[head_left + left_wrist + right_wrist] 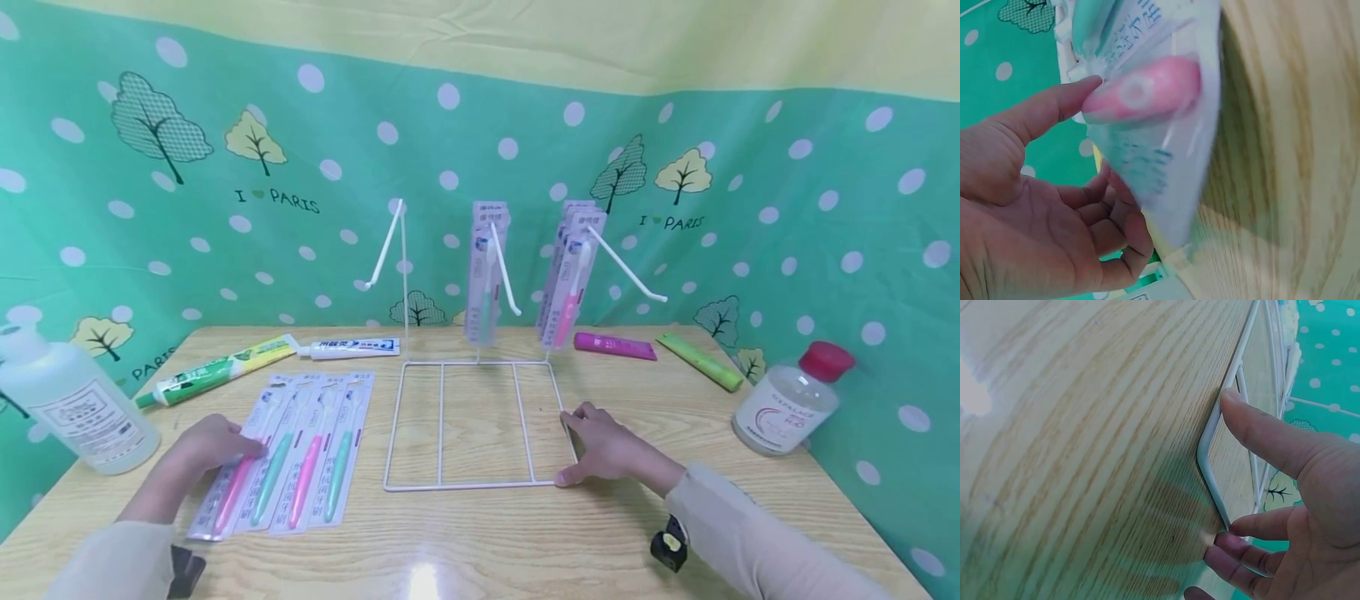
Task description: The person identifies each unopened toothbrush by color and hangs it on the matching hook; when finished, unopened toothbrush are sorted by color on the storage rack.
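Pale wood lay beneath both hands' fingers: the table [480,546]. The white wire rack [480,485] stood leftward of the right hand [606,450], whose thumb and fingers held its near right corner. The left hand [210,446] pinched the leftmost pink toothbrush pack [236,493] near its lower end, thumb over the handle, other fingers bent at its edge; in the wrist view the pack hung tilted. Three more packs [303,475] lay just right of those fingers. A loose pinch on slick plastic could have let the pack slip, its closeness could have dragged the neighbours askew, and slack right fingers could have let the rack skid.
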`<state>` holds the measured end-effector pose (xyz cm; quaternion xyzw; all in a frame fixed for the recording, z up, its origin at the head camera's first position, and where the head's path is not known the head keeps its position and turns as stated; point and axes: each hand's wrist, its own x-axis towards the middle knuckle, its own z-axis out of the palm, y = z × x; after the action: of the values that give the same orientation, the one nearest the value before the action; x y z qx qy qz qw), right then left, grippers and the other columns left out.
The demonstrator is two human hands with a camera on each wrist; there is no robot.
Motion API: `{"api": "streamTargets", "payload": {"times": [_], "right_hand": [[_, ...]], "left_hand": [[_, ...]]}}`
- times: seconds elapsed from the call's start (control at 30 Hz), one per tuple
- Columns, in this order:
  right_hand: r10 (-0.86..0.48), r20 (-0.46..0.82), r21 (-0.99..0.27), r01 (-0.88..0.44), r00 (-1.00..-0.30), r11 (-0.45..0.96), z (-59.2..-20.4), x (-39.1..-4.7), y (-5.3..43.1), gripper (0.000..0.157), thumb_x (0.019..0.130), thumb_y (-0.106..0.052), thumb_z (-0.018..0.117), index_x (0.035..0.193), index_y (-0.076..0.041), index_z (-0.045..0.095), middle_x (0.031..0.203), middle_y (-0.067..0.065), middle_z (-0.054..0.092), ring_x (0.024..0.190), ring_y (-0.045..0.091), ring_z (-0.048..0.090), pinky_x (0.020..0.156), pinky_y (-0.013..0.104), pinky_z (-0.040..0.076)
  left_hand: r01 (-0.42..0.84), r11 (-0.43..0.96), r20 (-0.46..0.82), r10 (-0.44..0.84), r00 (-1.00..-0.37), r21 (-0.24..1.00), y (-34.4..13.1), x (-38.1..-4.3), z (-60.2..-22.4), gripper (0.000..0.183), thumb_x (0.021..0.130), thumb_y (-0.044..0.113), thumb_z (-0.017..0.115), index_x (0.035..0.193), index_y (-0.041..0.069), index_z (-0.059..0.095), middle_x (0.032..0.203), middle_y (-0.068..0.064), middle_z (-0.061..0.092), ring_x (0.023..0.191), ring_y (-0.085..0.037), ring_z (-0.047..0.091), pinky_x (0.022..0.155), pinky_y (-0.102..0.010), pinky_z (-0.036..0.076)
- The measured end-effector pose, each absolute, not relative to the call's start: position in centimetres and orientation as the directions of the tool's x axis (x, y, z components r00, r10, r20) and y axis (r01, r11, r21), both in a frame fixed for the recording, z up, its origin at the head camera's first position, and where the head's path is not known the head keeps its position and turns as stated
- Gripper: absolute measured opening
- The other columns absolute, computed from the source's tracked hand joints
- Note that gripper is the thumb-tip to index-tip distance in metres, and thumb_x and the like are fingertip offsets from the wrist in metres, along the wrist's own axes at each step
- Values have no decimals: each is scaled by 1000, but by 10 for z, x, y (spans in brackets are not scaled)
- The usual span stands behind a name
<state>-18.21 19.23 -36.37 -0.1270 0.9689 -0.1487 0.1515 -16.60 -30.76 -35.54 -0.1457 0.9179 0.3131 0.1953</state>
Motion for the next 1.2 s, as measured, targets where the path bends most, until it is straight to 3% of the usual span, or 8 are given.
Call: {"api": "streamTargets", "payload": {"times": [0.2,0.53,0.8,0.97,1.2], "right_hand": [[-286,-253,-328,-196,-924,924,-363,-183,193,99,60,-48,79,137,-2,37,126,13,41,114,29,42,92,46,40],[-312,-242,-328,-225,-919,917,-361,-181,197,98,62,-47,78,137,0,36,126,13,40,115,29,40,92,45,40],[-317,-239,-341,-226,-918,913,-362,-180,198,98,63,-48,78,138,-1,36,125,12,41,114,28,41,92,44,40],[-322,-237,-340,-232,-917,911,-362,-180,197,98,63,-48,78,138,-1,36,126,12,41,114,28,41,92,44,40],[-331,-229,-348,-241,-915,906,-363,-180,197,99,62,-49,78,138,-1,35,127,13,40,116,30,40,94,45,39]], "left_hand": [[-305,791,-398,-86,-914,530,-302,-161,-349,63,77,32,67,111,-17,47,79,-11,59,68,-21,56,60,-34,47],[-148,849,-229,-33,-973,507,-261,-156,-312,66,76,37,70,118,-9,47,89,-13,58,70,-20,55,58,-31,47],[12,783,-72,72,-995,622,-199,-153,-299,53,76,37,71,111,0,54,90,-11,60,64,-16,58,53,-29,51],[125,726,36,138,-990,676,-157,-152,-300,37,76,29,73,99,4,59,81,-6,62,63,-15,59,52,-28,51],[232,641,127,207,-970,732,-101,-150,-308,31,73,22,75,97,8,62,80,0,62,64,-12,57,53,-25,50]]}}
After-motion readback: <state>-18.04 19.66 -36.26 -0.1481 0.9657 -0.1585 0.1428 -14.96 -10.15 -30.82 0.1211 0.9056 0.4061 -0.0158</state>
